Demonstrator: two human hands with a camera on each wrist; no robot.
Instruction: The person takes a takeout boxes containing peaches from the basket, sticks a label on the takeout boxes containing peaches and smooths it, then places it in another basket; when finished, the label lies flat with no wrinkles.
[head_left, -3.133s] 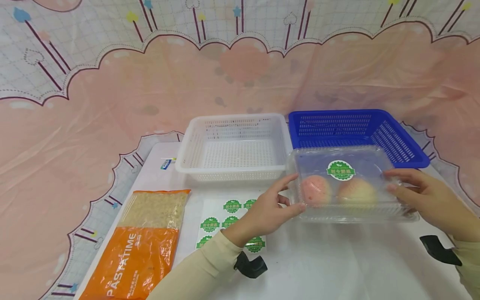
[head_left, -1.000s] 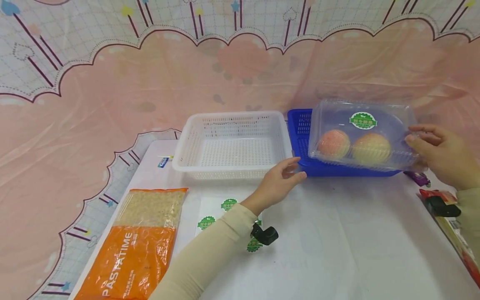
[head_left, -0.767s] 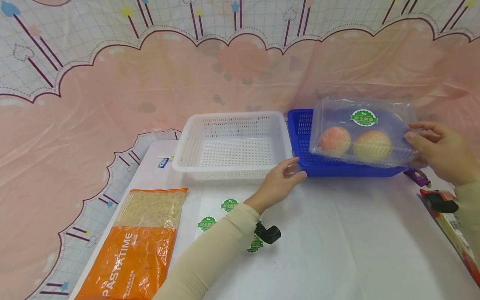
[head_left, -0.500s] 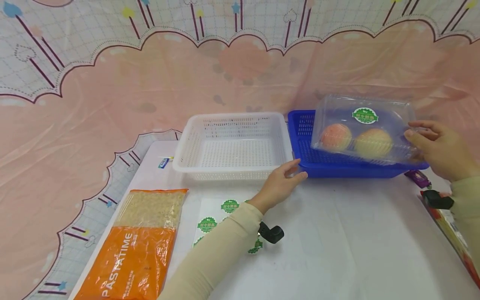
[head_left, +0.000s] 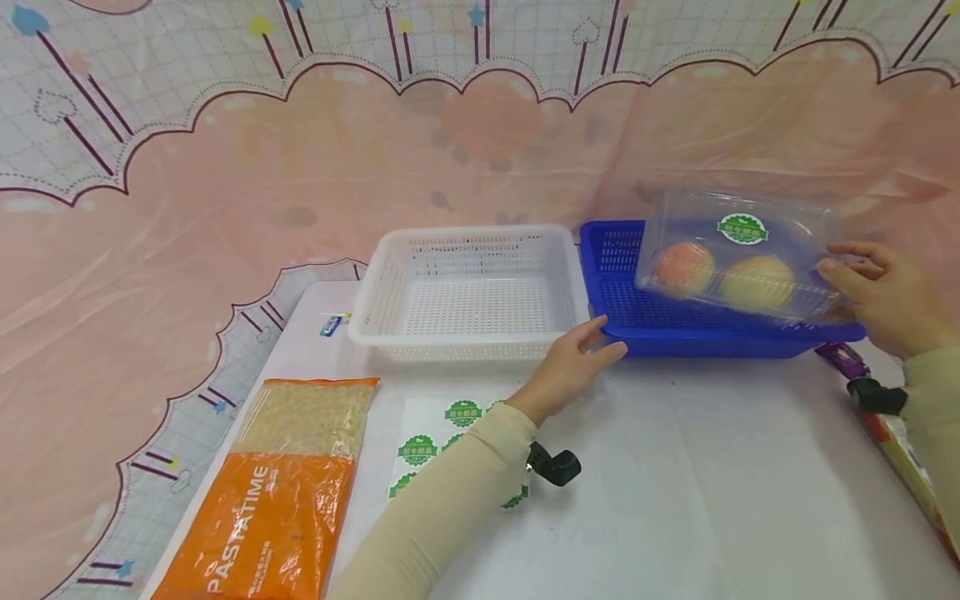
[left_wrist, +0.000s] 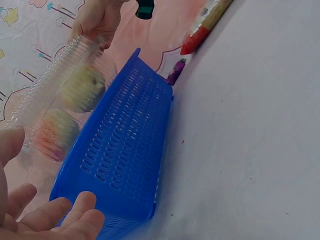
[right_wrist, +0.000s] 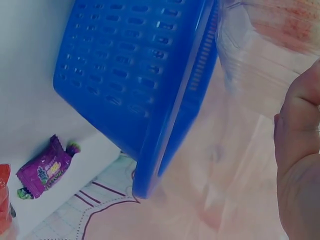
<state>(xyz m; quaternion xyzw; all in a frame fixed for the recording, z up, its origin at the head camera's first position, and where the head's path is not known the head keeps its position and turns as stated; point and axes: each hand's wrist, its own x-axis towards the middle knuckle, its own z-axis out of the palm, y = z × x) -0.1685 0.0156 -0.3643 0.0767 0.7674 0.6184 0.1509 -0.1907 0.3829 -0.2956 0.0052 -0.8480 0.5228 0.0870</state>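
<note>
My right hand (head_left: 892, 304) grips the right end of a clear plastic clamshell box (head_left: 802, 217). Inside lie two round fruits, one pinkish (head_left: 683, 268) and one yellowish (head_left: 757, 282). A green-and-white round sticker (head_left: 742, 228) is on its lid. The box is held tilted over the blue basket (head_left: 697, 344), overlapping its right part. My left hand (head_left: 566, 371) holds nothing; its fingers are relaxed and apart near the basket's front left corner. In the left wrist view, the left fingers (left_wrist: 82, 205) overlap that basket's end, and the box (left_wrist: 55, 80) hangs beyond its rim.
A white basket (head_left: 465, 340) stands left of the blue one. At the left lies an orange pasta bag (head_left: 262, 500). A sticker sheet (head_left: 427, 410) is partly under my left arm. Right of the blue basket are a purple-wrapped candy (right_wrist: 47, 167) and a red-ended package (head_left: 900, 454).
At first both hands held the box in front of the blue basket. My left hand has let go; my right hand has carried the box back and right, over the basket.
</note>
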